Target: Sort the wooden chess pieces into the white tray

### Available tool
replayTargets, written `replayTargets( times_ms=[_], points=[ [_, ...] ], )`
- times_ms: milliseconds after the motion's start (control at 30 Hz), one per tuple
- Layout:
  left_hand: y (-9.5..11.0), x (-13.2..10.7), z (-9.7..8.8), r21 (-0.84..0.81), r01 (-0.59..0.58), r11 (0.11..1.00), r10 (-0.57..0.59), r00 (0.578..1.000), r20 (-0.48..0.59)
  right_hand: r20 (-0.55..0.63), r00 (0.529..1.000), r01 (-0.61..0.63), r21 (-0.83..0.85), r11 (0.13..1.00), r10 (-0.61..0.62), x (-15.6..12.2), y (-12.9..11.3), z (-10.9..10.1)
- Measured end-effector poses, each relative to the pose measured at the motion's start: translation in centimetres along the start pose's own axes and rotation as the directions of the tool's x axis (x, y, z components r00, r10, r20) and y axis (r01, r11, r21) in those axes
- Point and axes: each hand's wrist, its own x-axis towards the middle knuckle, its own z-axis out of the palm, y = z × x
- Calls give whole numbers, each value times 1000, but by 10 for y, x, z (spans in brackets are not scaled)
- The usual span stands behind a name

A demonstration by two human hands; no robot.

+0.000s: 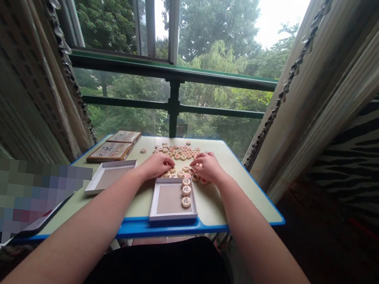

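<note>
Round wooden Chinese chess pieces (184,149) with red and dark characters lie in a loose cluster on the pale table. My left hand (154,165) reaches in at the cluster's near left, its fingers bent together low over pieces; what lies between the fingertips is hidden. Opposite it, my right hand (207,166) hovers over pieces at the near right, fingers bent and slightly apart. Between my forearms stands a shallow white box tray (156,217). Several dark-character pieces, among them a chess piece (186,202), form a column along its right side.
Another shallow white tray (96,192) lies left of my left forearm. Two printed box lids (109,150) rest behind it. The table has a raised blue edge (165,234). A blurred-out device with a cable is at the left; curtains (304,91) and a green railing (217,77) stand beyond.
</note>
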Motion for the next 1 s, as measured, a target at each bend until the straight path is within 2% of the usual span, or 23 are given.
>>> replayTargets(
  times_ms=[167, 300, 467, 600, 733, 900, 1000],
  points=[
    [0, 0, 1, 1, 24, 1000, -24, 999, 24, 40, 999, 36, -11, 999, -35, 2, 0, 5],
    [0, 1, 1, 42, 28, 999, -29, 999, 41, 21, 999, 38, -10, 999, -38, 2, 0, 4],
    [2, 1, 0, 51, 41, 998, -43, 998, 44, 77, 993, 85, 21, 996, -86, 2, -2, 4],
    [4, -2, -1, 49, 42, 998, -44, 998, 48, 53, 998, 34, -11, 999, -33, 2, -1, 6],
    [4, -3, -2, 45, 37, 998, -38, 999, 13, 45, 999, 28, -12, 1000, -28, 3, 0, 7],
    [6, -2, -5, 53, 36, 998, -31, 996, -89, 67, 997, 27, -17, 999, -26, 4, 2, 5],
    [11, -4, -8, 31, 34, 999, -33, 999, -26, 70, 997, 34, -26, 999, -32, 5, 3, 5]
  ],
)
